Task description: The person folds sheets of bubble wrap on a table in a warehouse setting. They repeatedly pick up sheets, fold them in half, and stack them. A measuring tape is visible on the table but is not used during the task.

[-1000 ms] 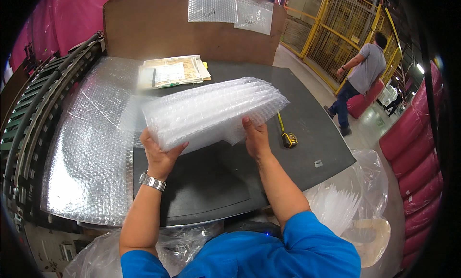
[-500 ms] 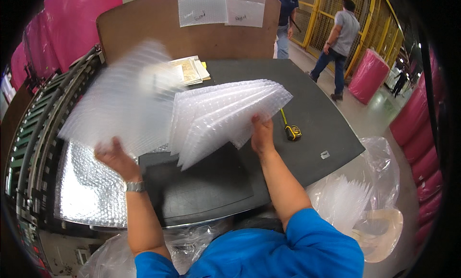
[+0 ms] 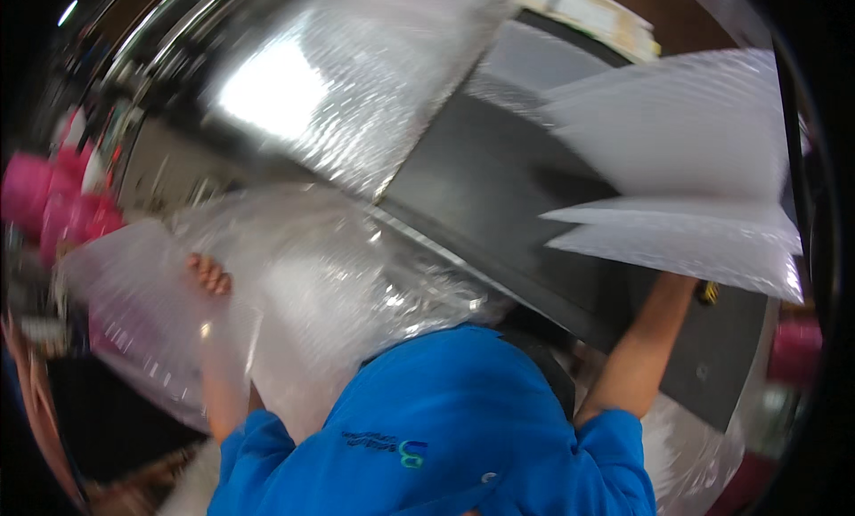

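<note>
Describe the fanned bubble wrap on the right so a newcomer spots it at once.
Start from the dark work surface slanting across the picture. Over its right part, at the end of the right forearm, are the whitish bubble-wrap sheets. They spread in several layers with pointed corners, unlike the shiny bubble wrap lying flat on the surface farther left.

Blurred bubble-wrap sheets [image 3: 681, 129] hide the right hand.
</note>
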`<state>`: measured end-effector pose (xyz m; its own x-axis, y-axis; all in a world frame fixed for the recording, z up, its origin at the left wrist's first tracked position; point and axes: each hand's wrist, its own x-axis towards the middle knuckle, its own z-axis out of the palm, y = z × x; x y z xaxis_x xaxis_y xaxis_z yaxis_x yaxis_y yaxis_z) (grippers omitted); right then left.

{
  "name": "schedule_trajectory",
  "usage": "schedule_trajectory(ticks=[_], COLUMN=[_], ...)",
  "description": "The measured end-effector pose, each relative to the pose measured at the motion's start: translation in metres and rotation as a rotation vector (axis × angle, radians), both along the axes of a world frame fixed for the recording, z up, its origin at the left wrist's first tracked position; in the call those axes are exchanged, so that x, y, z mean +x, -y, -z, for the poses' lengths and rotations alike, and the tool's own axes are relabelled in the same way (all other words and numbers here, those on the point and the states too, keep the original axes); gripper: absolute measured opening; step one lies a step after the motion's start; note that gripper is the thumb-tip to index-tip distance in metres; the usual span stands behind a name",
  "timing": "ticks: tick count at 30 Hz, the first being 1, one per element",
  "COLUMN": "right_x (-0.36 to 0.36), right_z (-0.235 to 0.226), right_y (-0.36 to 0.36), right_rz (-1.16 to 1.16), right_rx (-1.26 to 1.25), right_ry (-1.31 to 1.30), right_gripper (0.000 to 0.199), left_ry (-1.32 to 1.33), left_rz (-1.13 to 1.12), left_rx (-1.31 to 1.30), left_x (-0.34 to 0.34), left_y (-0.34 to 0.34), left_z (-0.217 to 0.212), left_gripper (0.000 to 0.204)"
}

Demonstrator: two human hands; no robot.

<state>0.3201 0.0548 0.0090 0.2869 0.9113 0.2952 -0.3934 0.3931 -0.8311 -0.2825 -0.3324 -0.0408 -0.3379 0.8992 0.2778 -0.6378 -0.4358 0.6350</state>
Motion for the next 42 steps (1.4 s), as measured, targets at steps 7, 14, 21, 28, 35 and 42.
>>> schedule_trajectory(ticks=[7, 14, 21, 28, 35, 42], right_x=[0.019, 0.031, -0.054, -0.071, -0.088, -0.086], right_z=[0.015, 0.009, -0.055, -0.104, -0.067, -0.063], right_y=[-0.025, -0.029, -0.013, 0.016, 0.011, 0.009], right_rz=[-0.040, -0.651, 0.055, -0.120, -0.016, 0.101], right_rx=[-0.064, 0.052, 0.129, 0.282, 0.132, 0.115], right_ry=[0.002, -0.066, 0.093, 0.429, 0.295, 0.316], right_gripper=[0.042, 0.045, 0.034, 0.029, 0.029, 0.035], left_ry=[0.313, -0.271, -1.293, -1.052, -0.481, -0.944], left_rz=[-0.811, -1.090, -1.740, -0.661, 0.210, -0.129], left_rx=[-1.084, -2.250, -0.948, 0.033, -0.145, 0.003], left_x=[0.068, 0.027, 0.034, 0.163, 0.278, 0.304], left_y=[0.115, 0.072, -0.052, -0.211, -0.272, -0.280], left_z=[0.128, 0.127, -0.008, -0.085, -0.113, -0.127], left_gripper=[0.047, 0.056, 0.063, 0.062, 0.108, 0.072])
